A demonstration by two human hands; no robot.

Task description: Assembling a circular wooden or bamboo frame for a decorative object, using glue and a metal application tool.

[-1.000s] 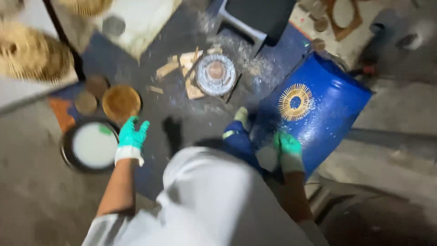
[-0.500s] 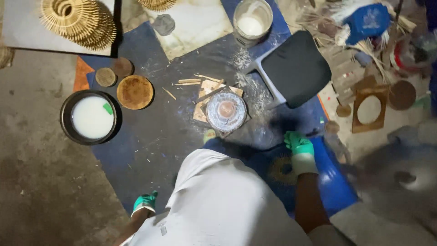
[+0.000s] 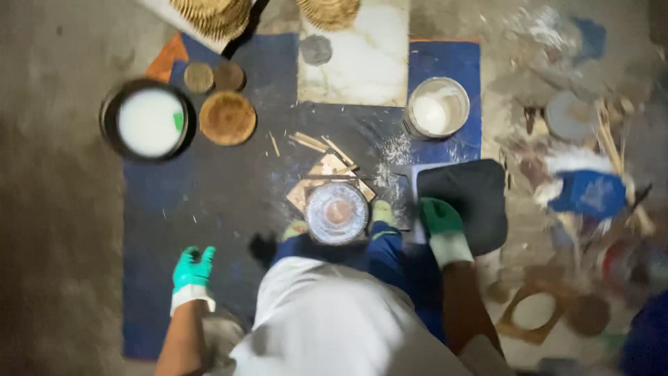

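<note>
At far left a black bowl (image 3: 148,120) of white liquid sits full beside a brown disc (image 3: 227,118). The left hand (image 3: 193,270), gloved, hangs empty, fingers loosely curled. The round turntable (image 3: 337,212) at centre looks bare, so work seems barely begun. The right hand (image 3: 438,217) rests on the dark stool (image 3: 466,195); its grip I cannot tell.

Open mat (image 3: 209,202) by our left hand (image 3: 192,270); we note the white-filled bowl (image 3: 148,122) near its left edge. Right hand (image 3: 438,217) is hemmed by the black stool (image 3: 467,198) and round disc (image 3: 337,212).

gloved right hand (image 3: 440,219) on black stool (image 3: 465,198) — round disc (image 3: 337,212)
</note>
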